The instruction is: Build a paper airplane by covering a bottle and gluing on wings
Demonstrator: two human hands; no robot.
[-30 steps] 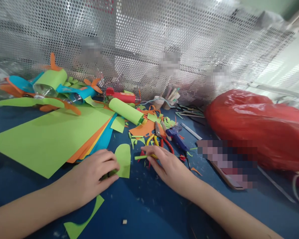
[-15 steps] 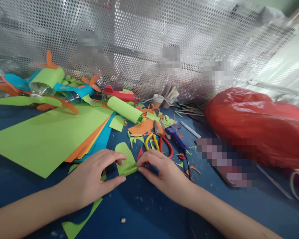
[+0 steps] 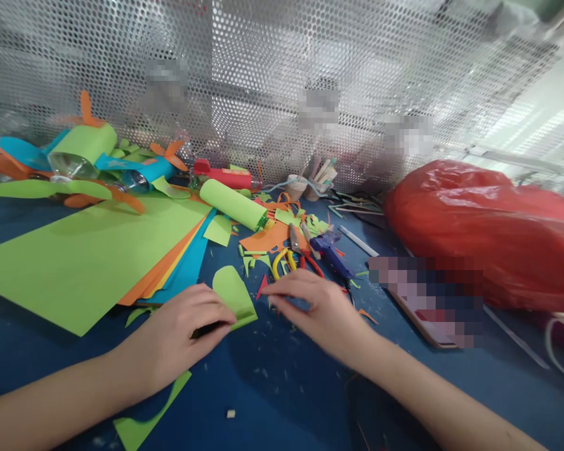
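A small green paper piece (image 3: 232,288) with a rounded top lies on the blue table, its bottom edge folded up. My left hand (image 3: 183,335) pinches the left end of that fold between thumb and fingers. Just right of the paper, my right hand (image 3: 314,304) is apart from it, thumb and forefinger slightly separated with nothing visible between them. Beyond the right fingertips is a small red paper scrap (image 3: 262,287). Scissors (image 3: 294,241) with red and yellow handles lie behind the right hand, which partly covers them.
Left of the hands is a stack of coloured sheets (image 3: 94,250). Behind it sit paper-covered bottle planes (image 3: 84,144) and a green-wrapped bottle (image 3: 232,203). A blue glue gun (image 3: 331,254), a blurred phone-like object (image 3: 423,307) and a red plastic bag (image 3: 484,232) occupy the right.
My left fingers have closed on the folded edge of the green paper. My right hand has let go of its right corner and shifted slightly away.
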